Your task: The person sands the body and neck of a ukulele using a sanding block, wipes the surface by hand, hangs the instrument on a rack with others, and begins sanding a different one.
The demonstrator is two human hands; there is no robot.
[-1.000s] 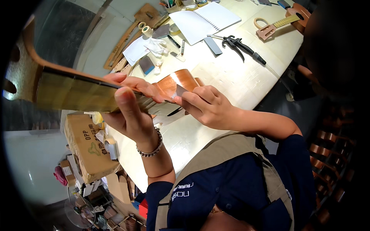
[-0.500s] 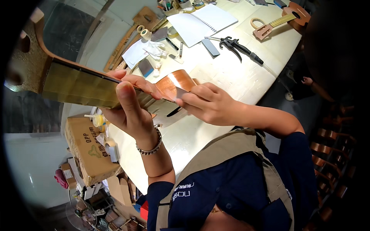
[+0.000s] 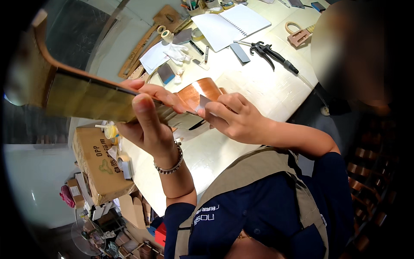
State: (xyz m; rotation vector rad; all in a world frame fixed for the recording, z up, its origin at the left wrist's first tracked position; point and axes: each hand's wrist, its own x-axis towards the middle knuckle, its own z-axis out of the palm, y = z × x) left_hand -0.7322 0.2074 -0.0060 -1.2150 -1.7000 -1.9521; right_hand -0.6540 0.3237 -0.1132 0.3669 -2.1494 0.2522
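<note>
A ukulele [image 3: 198, 91] with a glossy orange-brown body slants across the view, its headstock close and blurred at upper left. Yellowish tape seems to cover the fretboard [image 3: 86, 98]. My left hand [image 3: 148, 118] is wrapped round the neck near the body, thumb on the fretboard side and fingers behind. Between the fingertips of my right hand [image 3: 237, 118] is a small grey folded piece of sandpaper [image 3: 203, 101], held where neck and body meet. The fingers partly hide that contact spot.
On the pale table [image 3: 276, 99] lie an air blow gun [image 3: 267, 54] with hose, a spiral notebook [image 3: 233, 26], a grey block [image 3: 239, 52], pens and white gloves [image 3: 177, 52]. Another instrument's headstock [image 3: 298, 38] shows beyond. A cardboard box [image 3: 101, 166] stands at left.
The whole view has shifted slightly. A large blurred shape now covers the other instrument's body at upper right. My right hand and the sandpaper have moved only a little; both grips stay the same.
</note>
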